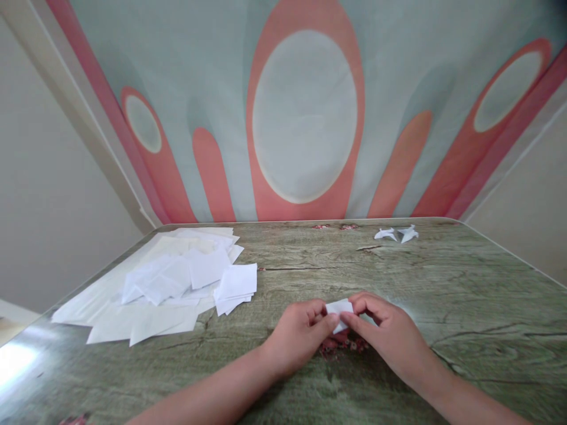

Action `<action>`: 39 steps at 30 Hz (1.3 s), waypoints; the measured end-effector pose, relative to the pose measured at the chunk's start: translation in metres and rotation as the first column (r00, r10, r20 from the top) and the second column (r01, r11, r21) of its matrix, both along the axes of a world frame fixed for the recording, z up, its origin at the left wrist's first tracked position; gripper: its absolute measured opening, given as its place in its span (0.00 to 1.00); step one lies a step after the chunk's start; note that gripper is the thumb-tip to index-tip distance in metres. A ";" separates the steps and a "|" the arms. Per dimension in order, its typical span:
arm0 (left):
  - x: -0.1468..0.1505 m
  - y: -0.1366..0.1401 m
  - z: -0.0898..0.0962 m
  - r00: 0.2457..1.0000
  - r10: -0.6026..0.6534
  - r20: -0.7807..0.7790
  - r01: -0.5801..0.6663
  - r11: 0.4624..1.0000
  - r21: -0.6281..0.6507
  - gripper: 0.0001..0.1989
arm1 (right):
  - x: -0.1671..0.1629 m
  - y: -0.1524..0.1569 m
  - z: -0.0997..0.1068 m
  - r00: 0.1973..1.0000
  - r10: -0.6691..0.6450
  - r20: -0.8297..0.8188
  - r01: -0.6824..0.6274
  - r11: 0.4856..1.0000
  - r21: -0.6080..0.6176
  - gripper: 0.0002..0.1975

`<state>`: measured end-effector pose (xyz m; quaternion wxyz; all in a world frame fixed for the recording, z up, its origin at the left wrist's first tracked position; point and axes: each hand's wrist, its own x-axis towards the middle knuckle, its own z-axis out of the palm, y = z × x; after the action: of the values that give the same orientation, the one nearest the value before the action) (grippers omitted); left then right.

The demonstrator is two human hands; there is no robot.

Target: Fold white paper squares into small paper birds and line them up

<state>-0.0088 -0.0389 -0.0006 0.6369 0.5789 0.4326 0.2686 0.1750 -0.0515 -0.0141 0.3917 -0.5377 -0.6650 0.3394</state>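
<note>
Pinching a small white paper piece (340, 307) between thumbs and fingers, the left hand (297, 333) and right hand (392, 332) grip it from opposite sides toward the near edge of the wood-grain surface (292, 245), probably to keep it steady and taut. Square paper slips (237, 281) lie beside larger paper sheets (110, 326) along the left edge, presumably within easy reach; two folded paper figures (408, 234), too small to identify surely, sit near the far right corner, seemingly clear of the hands.

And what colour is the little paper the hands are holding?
The paper is white, seen best in the head view.
</note>
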 end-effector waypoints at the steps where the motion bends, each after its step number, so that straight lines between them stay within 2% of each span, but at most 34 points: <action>1: 0.000 0.000 -0.003 0.999 0.011 -0.033 -0.009 0.999 0.038 0.16 | 0.000 -0.001 0.001 1.000 0.000 0.001 0.000 1.000 -0.002 0.11; 4: 0.001 0.000 -0.008 0.997 0.025 -0.067 -0.019 0.996 0.087 0.17 | -0.001 -0.002 0.003 1.000 -0.002 -0.020 0.002 1.000 -0.021 0.11; 7: 0.002 0.000 -0.010 0.997 0.044 -0.068 -0.037 0.995 0.095 0.18 | -0.002 -0.002 0.002 0.997 -0.007 -0.083 0.000 0.996 -0.091 0.12; 11: 0.002 0.000 -0.011 0.991 0.078 -0.111 -0.061 0.987 0.149 0.18 | -0.003 0.003 -0.009 0.965 -0.033 -0.261 -0.035 0.968 -0.250 0.12; 14: 0.001 0.001 -0.011 0.988 0.055 -0.141 -0.029 0.983 0.183 0.19 | -0.002 0.006 -0.016 0.916 -0.004 -0.400 -0.119 0.952 -0.282 0.17; 16: 0.000 0.002 -0.010 0.986 0.017 -0.165 0.016 0.980 0.199 0.19 | 0.000 0.007 -0.018 0.926 0.012 -0.377 -0.136 0.943 -0.304 0.16; 18: -0.002 0.003 -0.006 0.979 -0.004 -0.202 0.052 0.972 0.231 0.18 | 0.003 0.008 -0.015 0.959 0.009 -0.285 -0.102 0.944 -0.314 0.16; 23: -0.007 0.012 0.003 0.929 0.028 -0.369 0.117 0.923 0.366 0.14 | 0.003 0.010 -0.007 0.995 0.018 -0.101 -0.046 0.957 -0.286 0.14; 25: -0.007 0.017 0.002 0.877 0.064 -0.476 0.177 0.878 0.444 0.15 | 0.000 0.012 -0.008 1.000 0.016 -0.023 -0.021 0.971 -0.240 0.12; 27: -0.008 0.022 -0.003 0.801 0.135 -0.583 0.267 0.791 0.550 0.15 | -0.002 0.016 -0.011 0.997 0.013 0.071 -0.001 0.987 -0.159 0.11; 29: -0.008 0.024 -0.009 0.729 0.167 -0.664 0.375 0.714 0.591 0.15 | -0.004 0.020 -0.015 0.988 0.016 0.155 -0.003 0.997 -0.080 0.09; 32: -0.009 0.023 -0.015 0.715 0.231 -0.660 0.405 0.632 0.660 0.07 | -0.004 0.024 -0.020 0.973 -0.001 0.232 0.001 1.000 0.002 0.07; 35: -0.010 0.024 -0.017 0.755 0.133 -0.643 0.500 0.519 0.694 0.08 | -0.004 0.026 -0.023 0.965 -0.011 0.263 -0.004 0.998 0.057 0.07; 37: -0.011 0.026 -0.018 0.729 0.035 -0.684 0.603 0.440 0.665 0.07 | -0.004 0.026 -0.026 0.959 -0.005 0.283 -0.023 0.995 0.096 0.07; 39: -0.011 0.027 -0.018 0.687 0.012 -0.726 0.665 0.392 0.636 0.06 | -0.003 0.025 -0.027 0.957 -0.031 0.289 -0.020 0.985 0.171 0.05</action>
<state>-0.0203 -0.0121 -0.0188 0.1061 0.9484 0.2826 0.0969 0.1719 -0.0268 -0.0416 0.3354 -0.5480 -0.7406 0.1968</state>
